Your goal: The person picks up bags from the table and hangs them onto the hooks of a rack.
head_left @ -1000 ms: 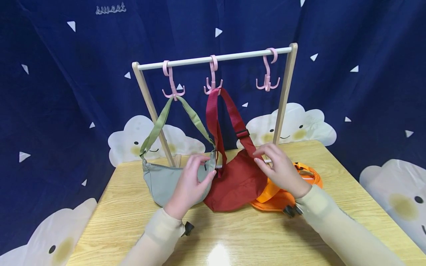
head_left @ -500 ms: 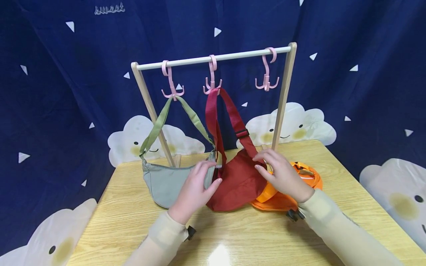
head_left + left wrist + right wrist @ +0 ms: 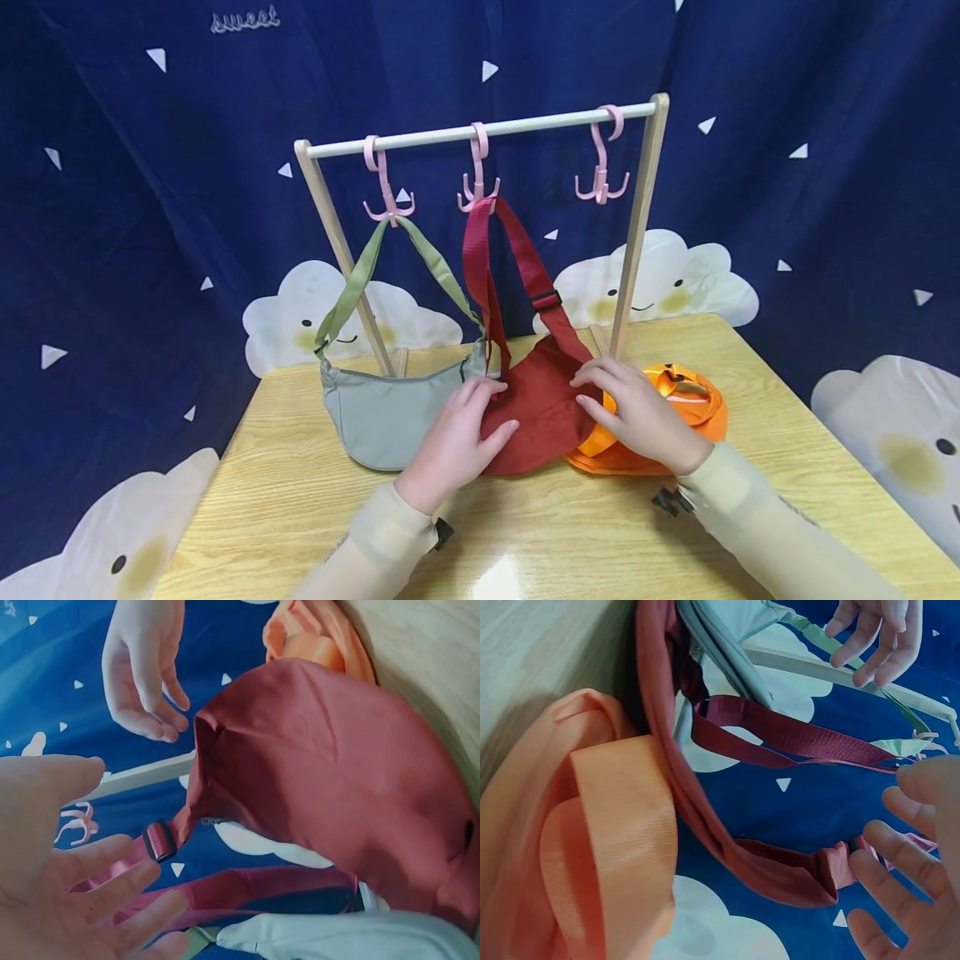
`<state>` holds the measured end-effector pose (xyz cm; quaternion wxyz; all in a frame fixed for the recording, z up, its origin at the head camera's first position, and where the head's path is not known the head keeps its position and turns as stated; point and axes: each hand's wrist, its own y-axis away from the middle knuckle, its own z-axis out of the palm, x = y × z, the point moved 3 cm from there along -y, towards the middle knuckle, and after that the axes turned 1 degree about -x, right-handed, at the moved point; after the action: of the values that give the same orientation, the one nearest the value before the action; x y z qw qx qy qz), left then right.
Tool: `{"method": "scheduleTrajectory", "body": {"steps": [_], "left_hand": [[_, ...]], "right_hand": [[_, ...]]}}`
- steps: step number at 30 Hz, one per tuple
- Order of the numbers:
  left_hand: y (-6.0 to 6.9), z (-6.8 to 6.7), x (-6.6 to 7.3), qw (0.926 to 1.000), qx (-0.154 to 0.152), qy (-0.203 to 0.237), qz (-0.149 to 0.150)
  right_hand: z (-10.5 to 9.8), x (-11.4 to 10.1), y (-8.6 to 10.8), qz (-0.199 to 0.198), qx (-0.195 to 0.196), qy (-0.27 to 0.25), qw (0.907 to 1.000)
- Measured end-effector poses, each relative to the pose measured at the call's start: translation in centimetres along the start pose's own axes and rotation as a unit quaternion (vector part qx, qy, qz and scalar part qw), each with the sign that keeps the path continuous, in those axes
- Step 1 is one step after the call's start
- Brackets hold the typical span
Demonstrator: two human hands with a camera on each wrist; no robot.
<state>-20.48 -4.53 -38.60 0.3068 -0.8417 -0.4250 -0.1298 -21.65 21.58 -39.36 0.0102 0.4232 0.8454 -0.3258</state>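
Note:
A dark red bag (image 3: 536,408) hangs by its strap from the middle pink hook (image 3: 478,187), its body low at the tabletop. In front of its left side is my left hand (image 3: 456,437), fingers spread and holding nothing. My right hand (image 3: 643,417) hovers by the bag's right side, fingers loosely bent, also without anything in them. Both wrist views show a gap between each hand and the red fabric. To the left, a grey-green bag (image 3: 378,421) hangs by a green strap from the left hook (image 3: 388,200). An orange bag (image 3: 705,408) lies at the right, partly behind my right hand.
The hooks hang on a white rail (image 3: 540,125) between wooden posts (image 3: 637,233). A third pink hook (image 3: 602,183) at the right carries no bag. Behind the wooden table (image 3: 247,500) hangs a blue curtain (image 3: 150,208) with clouds and white triangles.
My left hand has drawn down and to the right, away from the grey-green bag. My right hand has sunk slightly, away from the red strap. The bags stay nearly where they were.

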Motion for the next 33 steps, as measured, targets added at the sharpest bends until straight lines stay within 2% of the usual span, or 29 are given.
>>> {"method": "scheduleTrajectory", "body": {"steps": [4, 12, 19, 29, 33], "left_hand": [[-0.3, 1.0, 0.5, 0.9994, -0.028, -0.021, -0.009], [-1.2, 3.2, 2.2, 0.9956, -0.068, -0.065, 0.006], [-1.8, 4.7, 3.1, 0.9941, -0.073, -0.078, 0.020], [-2.3, 6.1, 3.5, 0.9928, -0.091, -0.077, 0.011], [-2.4, 6.4, 3.6, 0.9929, -0.084, -0.082, 0.019]], "right_hand": [[0.2, 0.2, 0.4, 0.001, -0.005, 0.010, 0.9999], [0.2, 0.7, 1.0, 0.020, -0.027, 0.017, 0.9993], [-0.4, 1.3, 1.8, 0.015, -0.022, 0.019, 0.9995], [-1.4, 2.5, 2.5, -0.011, 0.019, 0.035, 0.9991], [-1.8, 3.1, 2.9, 0.003, 0.022, 0.042, 0.9989]]}}
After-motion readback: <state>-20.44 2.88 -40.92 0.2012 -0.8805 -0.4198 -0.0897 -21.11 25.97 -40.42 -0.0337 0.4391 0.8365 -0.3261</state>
